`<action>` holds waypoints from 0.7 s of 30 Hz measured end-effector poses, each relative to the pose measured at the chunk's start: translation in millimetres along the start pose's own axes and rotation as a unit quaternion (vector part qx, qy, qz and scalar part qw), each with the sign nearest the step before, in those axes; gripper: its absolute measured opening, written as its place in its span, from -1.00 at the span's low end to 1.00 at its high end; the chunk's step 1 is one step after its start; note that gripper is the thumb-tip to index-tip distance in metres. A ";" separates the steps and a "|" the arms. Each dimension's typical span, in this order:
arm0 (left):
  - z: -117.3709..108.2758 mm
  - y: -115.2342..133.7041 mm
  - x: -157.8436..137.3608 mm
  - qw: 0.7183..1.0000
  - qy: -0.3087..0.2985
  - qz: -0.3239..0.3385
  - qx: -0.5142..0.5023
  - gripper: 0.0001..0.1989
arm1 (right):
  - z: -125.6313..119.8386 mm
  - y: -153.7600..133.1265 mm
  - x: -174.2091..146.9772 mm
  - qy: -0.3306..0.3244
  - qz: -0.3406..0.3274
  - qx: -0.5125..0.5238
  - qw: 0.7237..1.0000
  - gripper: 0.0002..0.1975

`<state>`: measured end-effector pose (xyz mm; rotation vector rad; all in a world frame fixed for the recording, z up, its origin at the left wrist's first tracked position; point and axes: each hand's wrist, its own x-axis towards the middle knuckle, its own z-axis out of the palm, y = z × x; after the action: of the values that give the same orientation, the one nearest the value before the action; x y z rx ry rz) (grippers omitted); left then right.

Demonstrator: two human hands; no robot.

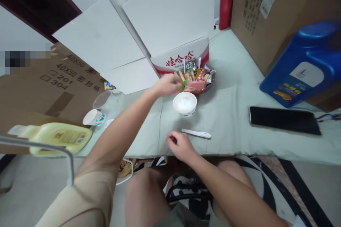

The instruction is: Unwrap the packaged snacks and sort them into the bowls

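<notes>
My left hand reaches across to the near left edge of a dark red plate of wrapped snacks. Its fingers are bent and drawn together beside some green-ended wrappers; what lies between the fingertips, if anything, is hidden. Just in front of the plate stands a white paper cup with blue print and something white inside. My right hand rests at the table's front edge, loosely curled with nothing visible in it. Right beside it lies a white plastic utensil, touching neither hand.
A white carton with open flaps stands behind the plate. On the left are a tipped paper cup, a clear lid and a yellow bottle. A phone, a blue jug and a red bottle are right.
</notes>
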<state>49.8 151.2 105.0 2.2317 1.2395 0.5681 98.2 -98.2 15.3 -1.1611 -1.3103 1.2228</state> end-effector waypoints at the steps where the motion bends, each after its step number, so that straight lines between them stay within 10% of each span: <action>1: -8.7 -8.0 5.6 0.999 0.012 -0.001 0.032 -0.91 | 1.2 -0.5 -0.1 -0.007 0.003 0.001 1.000 -0.89; 7: 5.6 -78.7 1.5 0.991 0.004 -0.109 0.081 -0.32 | 3.0 -3.1 6.9 -0.026 0.010 0.002 1.000 -0.89; 10: 21.0 -95.7 -12.6 0.983 0.102 -0.150 -0.038 -0.51 | 2.5 -2.8 10.1 -0.023 0.008 0.003 1.000 -0.90; 12: 20.7 -93.3 -23.5 0.942 0.198 -0.189 -0.192 -0.74 | 1.7 -1.6 10.5 -0.017 0.002 -0.002 1.000 -0.90; 17: 6.6 -60.0 -86.5 0.736 0.301 -0.205 -0.571 -0.84 | -10.6 2.2 7.2 0.017 -0.027 -0.059 0.998 -0.87; 21: 9.7 -40.6 -165.4 0.718 0.214 -0.172 -0.640 -0.52 | -33.5 8.6 2.5 0.104 -0.088 -0.148 0.980 -0.86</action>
<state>-52.3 24.2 54.5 0.6848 0.8888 1.3046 131.7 -92.7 7.8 -1.3120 -1.4322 0.7744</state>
